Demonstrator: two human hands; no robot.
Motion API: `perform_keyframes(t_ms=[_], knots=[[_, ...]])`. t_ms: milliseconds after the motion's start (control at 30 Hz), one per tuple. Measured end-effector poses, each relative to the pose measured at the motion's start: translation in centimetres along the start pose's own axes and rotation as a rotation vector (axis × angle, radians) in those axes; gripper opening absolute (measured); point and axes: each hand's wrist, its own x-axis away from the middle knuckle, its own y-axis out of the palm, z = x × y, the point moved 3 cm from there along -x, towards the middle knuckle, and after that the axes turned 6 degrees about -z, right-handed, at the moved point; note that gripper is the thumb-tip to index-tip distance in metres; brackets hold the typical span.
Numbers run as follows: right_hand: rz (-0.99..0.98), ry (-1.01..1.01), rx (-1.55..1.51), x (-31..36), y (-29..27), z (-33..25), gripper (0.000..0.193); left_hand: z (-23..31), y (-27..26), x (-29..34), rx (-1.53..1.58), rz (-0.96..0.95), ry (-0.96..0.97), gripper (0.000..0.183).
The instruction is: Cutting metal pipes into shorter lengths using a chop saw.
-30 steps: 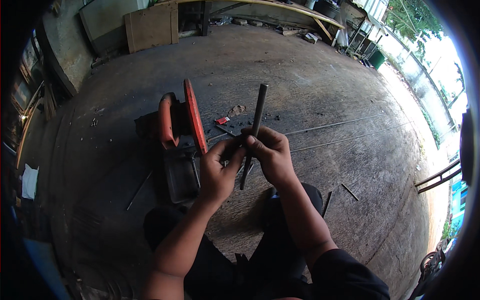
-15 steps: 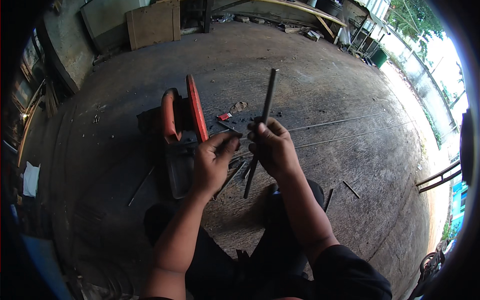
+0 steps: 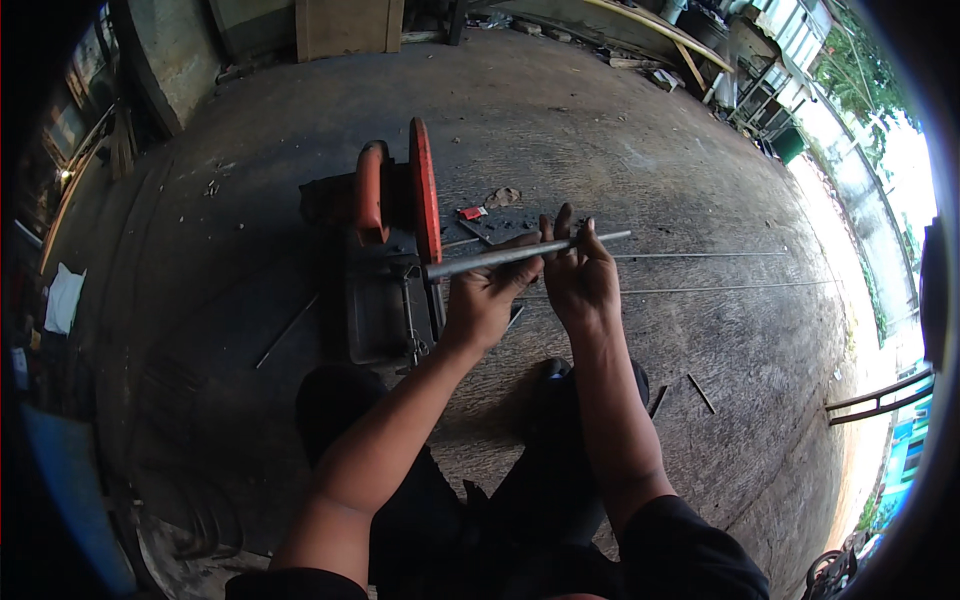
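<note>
A grey metal rod lies nearly level across both my hands, its right end slightly higher. My left hand is closed around its left part, the thumb along the near side. Toward the other end, my right hand grips it with the thumb and some fingers, while other fingertips point up past it. Just left of the rod stands an orange-red cut-off saw with a curved handle and a dark metal base. The rod's left end is close to the saw; whether they touch, I cannot tell.
Two long thin rods stretch to the right over the rough floor. A small red packet lies beyond my hands among dark bits. Short rod pieces lie right of my knees. A thin bar is left of the saw.
The rod has swung from nearly upright in my right hand to nearly level. My left hand has moved right and taken hold of it too. The view has shifted somewhat.
</note>
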Motion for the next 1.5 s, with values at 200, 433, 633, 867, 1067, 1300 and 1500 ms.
perform_keyframes(t_ms=[200,433,633,867,1067,1300,1500], knots=[[-0.125,0.132,0.058,-0.8,-1.2,0.6,0.039,0.6,-0.3,-0.4,0.003,0.07,0.109,0.021],[-0.23,0.151,0.024,-0.5,-0.7,1.4,0.074,0.5,-0.6,-0.6,-0.066,0.073,0.139,0.022],[-0.227,0.075,0.109,0.5,0.4,2.5,0.078,1.1,-1.1,-0.3,-0.017,0.129,0.114,0.021],[-0.301,-0.007,0.258,0.6,0.7,2.5,0.072,1.4,-0.9,-0.7,0.097,0.145,0.089,0.018],[-0.434,-0.234,0.621,2.0,2.4,4.1,0.035,1.9,-2.4,-0.8,0.09,0.247,0.087,0.02],[-0.546,-0.465,0.74,2.3,2.1,4.7,0.025,1.9,-2.0,-1.0,0.293,0.215,0.001,0.018],[-0.546,-0.507,0.79,2.6,2.2,5.4,0.021,2.0,-2.9,-0.8,0.28,0.193,-0.039,0.025]])
